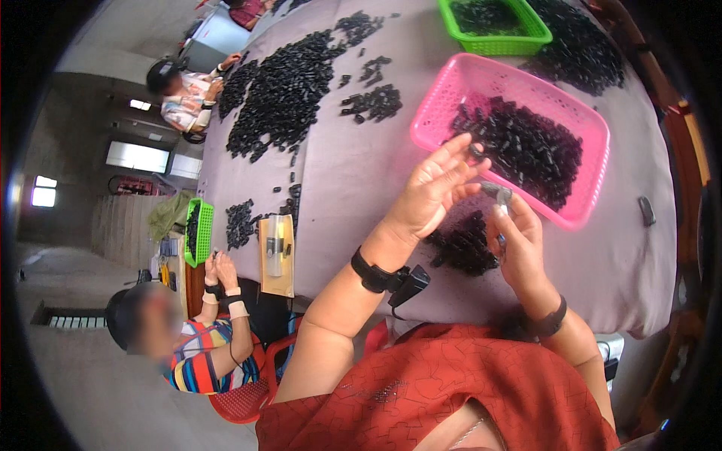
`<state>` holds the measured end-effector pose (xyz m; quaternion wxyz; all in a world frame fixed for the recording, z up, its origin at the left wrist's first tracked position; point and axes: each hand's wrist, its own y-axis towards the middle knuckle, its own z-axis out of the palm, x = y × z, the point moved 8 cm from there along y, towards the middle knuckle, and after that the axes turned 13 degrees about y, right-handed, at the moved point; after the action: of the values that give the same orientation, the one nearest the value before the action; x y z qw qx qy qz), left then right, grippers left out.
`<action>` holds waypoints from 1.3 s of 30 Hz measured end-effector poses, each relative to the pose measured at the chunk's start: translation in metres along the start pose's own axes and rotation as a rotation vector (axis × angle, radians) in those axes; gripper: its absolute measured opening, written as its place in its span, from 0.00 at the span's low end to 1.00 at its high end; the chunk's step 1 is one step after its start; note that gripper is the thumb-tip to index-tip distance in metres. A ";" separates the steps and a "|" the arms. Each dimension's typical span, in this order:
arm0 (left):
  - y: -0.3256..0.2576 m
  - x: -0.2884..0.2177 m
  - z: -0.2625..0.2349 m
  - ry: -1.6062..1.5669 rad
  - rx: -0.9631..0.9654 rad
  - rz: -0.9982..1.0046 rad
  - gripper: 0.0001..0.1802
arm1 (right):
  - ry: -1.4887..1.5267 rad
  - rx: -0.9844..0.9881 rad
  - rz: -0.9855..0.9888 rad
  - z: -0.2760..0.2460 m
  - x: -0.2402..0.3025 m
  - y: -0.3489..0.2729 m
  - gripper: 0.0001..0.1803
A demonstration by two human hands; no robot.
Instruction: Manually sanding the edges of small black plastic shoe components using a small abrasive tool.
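Observation:
My left hand (427, 197) is raised palm up beside the pink basket (430, 113), a small black cylindrical piece (475, 152) pinched at its fingertips. Close to it, my right hand (520, 244) is closed around a small hand tool with a grey metal head (496, 192). The tool's handle is mostly hidden by the fingers, and its exact kind does not show. Many black pieces (526, 150) lie in the basket. Below my hands, a heap of black bits (465, 244) rests on the cloth.
A green basket (492, 43) and a dark heap (575, 49) lie at the far right. Black pieces (282, 94) cover the table's left part, near a wooden board (276, 284) with a clear tube. Two co-workers (207, 353) (184, 105) sit along the left edge.

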<state>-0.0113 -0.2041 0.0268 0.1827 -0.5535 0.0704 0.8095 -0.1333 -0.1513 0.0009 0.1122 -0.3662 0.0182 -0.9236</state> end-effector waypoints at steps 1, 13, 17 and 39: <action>-0.002 -0.002 0.004 -0.009 0.027 -0.013 0.32 | -0.003 -0.016 0.005 0.000 0.001 -0.001 0.14; -0.008 -0.018 0.017 0.155 0.069 0.004 0.43 | -0.071 -0.006 -0.039 0.001 -0.004 0.001 0.15; -0.018 -0.016 0.008 0.172 0.007 0.005 0.33 | -0.079 -0.001 -0.026 0.003 -0.006 -0.003 0.15; -0.094 0.021 -0.024 1.500 -0.216 0.044 0.15 | -0.164 0.094 0.138 0.008 -0.020 -0.002 0.08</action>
<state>0.0382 -0.1207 0.0063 0.0144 -0.9690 0.1071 0.2221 -0.1142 -0.1446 -0.0064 0.1935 -0.4327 -0.0093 -0.8805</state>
